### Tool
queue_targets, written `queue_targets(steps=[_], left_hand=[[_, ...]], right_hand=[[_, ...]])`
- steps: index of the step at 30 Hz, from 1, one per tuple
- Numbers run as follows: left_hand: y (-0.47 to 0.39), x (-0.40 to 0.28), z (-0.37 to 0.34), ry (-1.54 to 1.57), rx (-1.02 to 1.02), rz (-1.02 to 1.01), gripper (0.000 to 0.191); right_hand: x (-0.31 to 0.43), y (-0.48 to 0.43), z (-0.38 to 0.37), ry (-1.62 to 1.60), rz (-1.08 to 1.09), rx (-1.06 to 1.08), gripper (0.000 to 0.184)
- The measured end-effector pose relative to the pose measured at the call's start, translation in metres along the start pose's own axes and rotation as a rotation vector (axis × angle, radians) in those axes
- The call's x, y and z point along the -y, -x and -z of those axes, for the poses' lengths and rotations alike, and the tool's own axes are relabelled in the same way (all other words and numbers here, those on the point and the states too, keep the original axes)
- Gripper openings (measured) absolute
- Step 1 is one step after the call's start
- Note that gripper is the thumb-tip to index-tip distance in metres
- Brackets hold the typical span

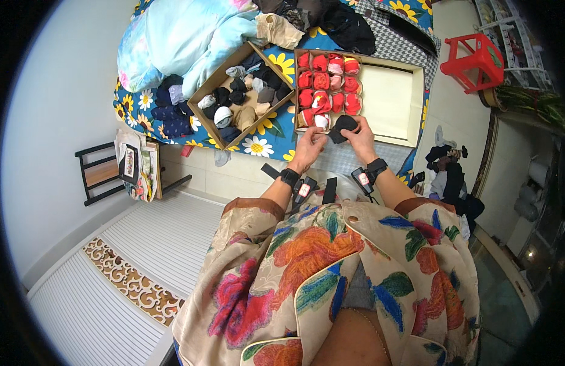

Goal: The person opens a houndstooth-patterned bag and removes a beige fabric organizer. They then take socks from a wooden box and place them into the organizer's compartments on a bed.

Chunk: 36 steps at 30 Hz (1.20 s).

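My right hand (361,142) grips a folded black sock (343,128) at the near edge of a shallow cardboard box (415,101). My left hand (310,148) is just left of the sock, fingers slightly curled and apart, with nothing visible in it. Its fingertips are close to the box's front rim, below a white rolled sock (322,121). Rolled red socks (321,81) sit upright in divided cells along the box's left half. A pale bare base (387,100) shows in its right half.
A second cardboard box (209,126), turned at an angle, holds loose dark, grey and beige socks. Both boxes rest on a flowered bedspread (257,145). A tie-dye quilt (172,41) is heaped behind. A red plastic stool (474,64) and piled clothes (449,178) are on the floor at right.
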<state>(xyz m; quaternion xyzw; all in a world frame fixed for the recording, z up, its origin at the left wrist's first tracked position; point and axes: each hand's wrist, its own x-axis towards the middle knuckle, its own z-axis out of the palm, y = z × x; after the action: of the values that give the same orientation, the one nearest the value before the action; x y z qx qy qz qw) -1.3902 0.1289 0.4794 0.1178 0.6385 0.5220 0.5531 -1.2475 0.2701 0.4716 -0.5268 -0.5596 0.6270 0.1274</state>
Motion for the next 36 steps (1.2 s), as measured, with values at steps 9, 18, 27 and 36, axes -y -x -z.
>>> queue_targets(steps=[9,18,27,36], left_hand=[[0.041,0.027,0.126,-0.287,-0.479,-0.131,0.015],[0.034,-0.018,0.244,-0.622,-0.874,-0.298,0.021],[-0.057,-0.030,0.280,-1.112,-0.747,0.090,0.081],[-0.034,-0.050,0.249,-0.098,-0.713,-0.295,0.066]], right_hand=[[-0.016,-0.007,-0.030,0.614,0.415,-0.337,0.055],[-0.007,0.011,-0.042,0.962,0.400,-0.312,0.036],[0.038,0.010,-0.087,0.798,0.584,-0.321,0.028],[0.084,0.034,-0.142,0.246,0.403,0.188,0.026]])
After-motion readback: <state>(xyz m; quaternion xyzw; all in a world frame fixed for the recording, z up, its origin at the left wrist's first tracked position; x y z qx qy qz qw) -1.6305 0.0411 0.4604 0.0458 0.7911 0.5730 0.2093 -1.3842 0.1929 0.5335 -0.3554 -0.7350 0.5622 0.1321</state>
